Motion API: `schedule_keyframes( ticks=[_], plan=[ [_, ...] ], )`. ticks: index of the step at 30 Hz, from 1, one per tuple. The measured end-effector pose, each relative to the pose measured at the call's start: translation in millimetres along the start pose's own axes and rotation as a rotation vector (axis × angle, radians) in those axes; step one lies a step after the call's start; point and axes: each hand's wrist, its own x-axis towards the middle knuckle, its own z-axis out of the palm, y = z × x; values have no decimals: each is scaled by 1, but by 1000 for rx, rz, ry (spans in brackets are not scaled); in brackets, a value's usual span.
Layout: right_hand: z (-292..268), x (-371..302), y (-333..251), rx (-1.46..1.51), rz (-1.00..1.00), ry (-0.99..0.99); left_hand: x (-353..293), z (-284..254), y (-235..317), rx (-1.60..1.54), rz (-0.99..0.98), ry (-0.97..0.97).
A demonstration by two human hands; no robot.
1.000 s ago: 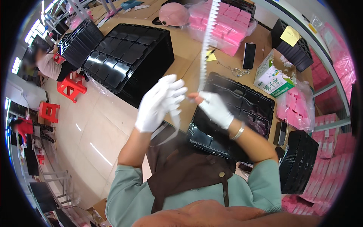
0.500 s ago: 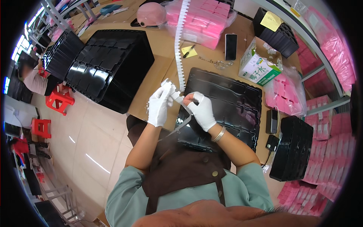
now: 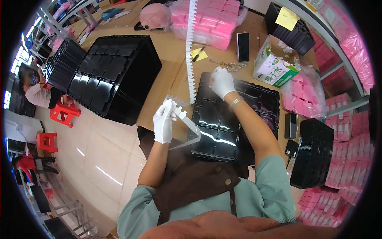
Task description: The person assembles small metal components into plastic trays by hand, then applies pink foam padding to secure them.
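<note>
My left hand (image 3: 162, 126), in a white glove, is closed on a long white strip with small tabs along one edge. From beyond the far edge the strip (image 3: 188, 59) runs down over the table toward this hand. A plain tail (image 3: 195, 134) of it folds below the hand. My right hand (image 3: 223, 83), in a white glove with bare fingertips, is over the far left part of a glossy black plastic tray (image 3: 217, 139). Its fingers are curled together. Whatever they may hold is hidden.
A tall stack of black trays (image 3: 115, 79) stands left, another stack (image 3: 312, 153) right. Beyond my right hand lie a phone (image 3: 243, 47), a yellow note with a pen (image 3: 199, 54) and a green-white carton (image 3: 274, 67). Bagged pink pieces (image 3: 211, 24) sit farther back.
My right hand has left the strip and moved away from me, up and right over the black tray. My left hand keeps the strip and sits slightly lower.
</note>
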Motion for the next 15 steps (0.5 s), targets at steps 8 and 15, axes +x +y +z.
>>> schedule_keyframes(
  ticks=[8, 15],
  plan=[
    [-20, 2, -5, -87, 196, 21, -7, 8, -2, 40, 32, -52],
    [-33, -100, -85, 1155, 229, -272, -22, 25, -1, 190, 81, -30]
  ],
)
